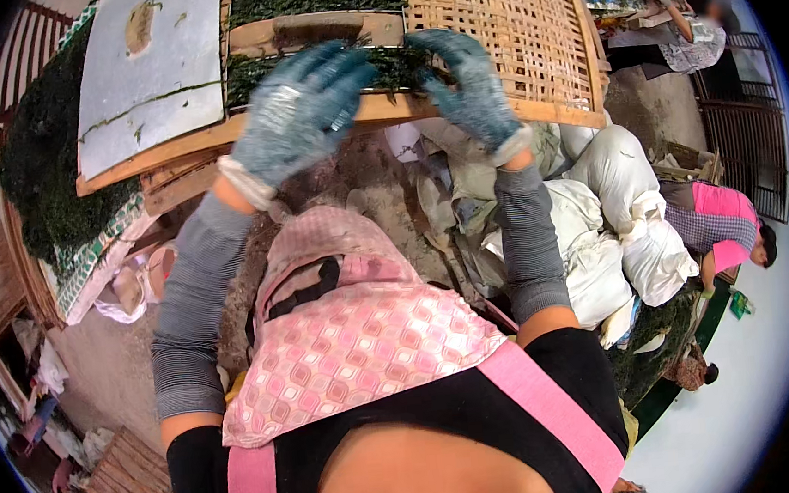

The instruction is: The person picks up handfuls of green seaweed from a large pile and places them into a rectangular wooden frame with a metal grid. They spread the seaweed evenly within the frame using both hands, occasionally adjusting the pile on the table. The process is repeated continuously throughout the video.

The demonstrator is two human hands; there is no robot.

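A flat wooden frame [544, 111] with a woven bamboo-strip panel [487, 13] lies before me. Dark green, leafy plant matter [319, 1] fills a strip between this panel and a smooth pale sheet [146, 92]. Across the strip lies a wooden bar [377, 29], and thin metal rods border it. My left hand [304, 107], in a wet blue-grey coated glove, is palm down over the strip's near end, fingers stretched. My right hand [468, 84], gloved alike, curves over the strip's right edge, thumb apart from the fingers. Both hands are blurred; their fingertips are partly hidden against the greens.
Stuffed white sacks [615, 173] stand at right below the frame. A heap of dark green plant matter [47, 162] lies at left. One person [712, 221] bends over at right; another person [694, 38] works at upper right. A wooden slatted rack [128, 479] is at lower left.
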